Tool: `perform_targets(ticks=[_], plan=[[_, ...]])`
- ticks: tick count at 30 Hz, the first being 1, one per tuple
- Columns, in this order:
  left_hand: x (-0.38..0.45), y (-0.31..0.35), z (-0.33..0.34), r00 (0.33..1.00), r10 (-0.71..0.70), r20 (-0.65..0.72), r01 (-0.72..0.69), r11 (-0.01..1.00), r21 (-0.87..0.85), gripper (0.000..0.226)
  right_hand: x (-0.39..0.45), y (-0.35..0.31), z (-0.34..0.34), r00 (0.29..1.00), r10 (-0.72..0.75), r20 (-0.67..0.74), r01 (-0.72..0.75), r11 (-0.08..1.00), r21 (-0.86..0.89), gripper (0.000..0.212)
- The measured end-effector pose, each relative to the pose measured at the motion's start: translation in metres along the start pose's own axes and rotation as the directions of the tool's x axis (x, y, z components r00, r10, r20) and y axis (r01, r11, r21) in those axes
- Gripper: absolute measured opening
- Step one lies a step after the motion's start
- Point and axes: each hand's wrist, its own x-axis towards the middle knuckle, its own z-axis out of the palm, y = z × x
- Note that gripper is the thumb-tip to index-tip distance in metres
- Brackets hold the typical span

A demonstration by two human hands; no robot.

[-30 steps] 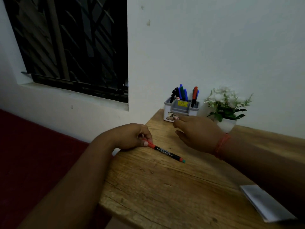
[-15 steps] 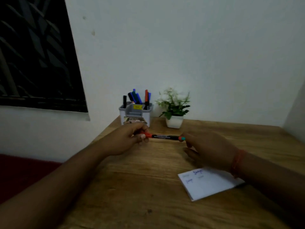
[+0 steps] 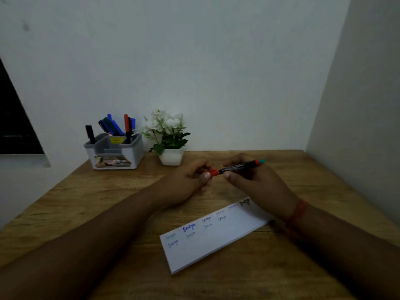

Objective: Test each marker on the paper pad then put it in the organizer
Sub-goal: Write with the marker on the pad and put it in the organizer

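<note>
A black marker [image 3: 236, 168] with a red cap end and a teal tip end lies almost level above the wooden table. My left hand [image 3: 186, 182] pinches its red cap end. My right hand [image 3: 255, 180] holds the black barrel between thumb and fingers. The white paper pad [image 3: 212, 237] lies on the table just in front of my hands and bears several small scribbles in different colours. The grey and white organizer [image 3: 114, 151] stands at the back left against the wall, with several black, blue, green and red markers [image 3: 112, 126] upright in it.
A small white pot with a flowering plant [image 3: 168, 137] stands right of the organizer. White walls close the table [image 3: 108, 202] at the back and on the right. A dark window is at the far left. A red band circles my right wrist.
The view swung right, bringing the pad fully into sight. The marker rose off the table and moved right; my right hand, which only touched its tip, now holds the barrel.
</note>
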Motion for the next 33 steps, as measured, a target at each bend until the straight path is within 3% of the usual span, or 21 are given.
perform_targets(ticks=[6, 15, 21, 26, 33], plan=[[0.005, -0.010, 0.016, 0.998, 0.042, 0.041, -0.039, 0.995, -0.090, 0.031, -0.005, 0.004, 0.010, 0.999, 0.047, -0.010, -0.045, 0.986, 0.161, 0.008], [0.007, -0.015, 0.009, 0.990, -0.021, 0.143, 0.024, 1.000, -0.016, 0.045, -0.009, -0.007, 0.010, 0.977, -0.207, -0.047, 0.207, 0.978, -0.013, 0.011], [0.006, -0.028, -0.010, 0.983, -0.155, -0.095, 0.166, 0.977, 0.133, 0.033, -0.010, -0.020, -0.028, 0.917, -0.259, -0.304, 0.283, 0.958, 0.039, 0.014], [0.005, -0.026, 0.007, 0.989, -0.025, -0.147, 0.082, 0.913, 0.400, 0.007, -0.010, -0.004, -0.009, 0.963, -0.199, -0.183, 0.199, 0.980, -0.021, 0.015], [0.002, -0.025, 0.013, 0.984, -0.031, -0.174, 0.108, 0.883, 0.457, 0.011, -0.007, 0.007, -0.007, 0.979, -0.134, -0.153, 0.122, 0.989, -0.088, 0.011]])
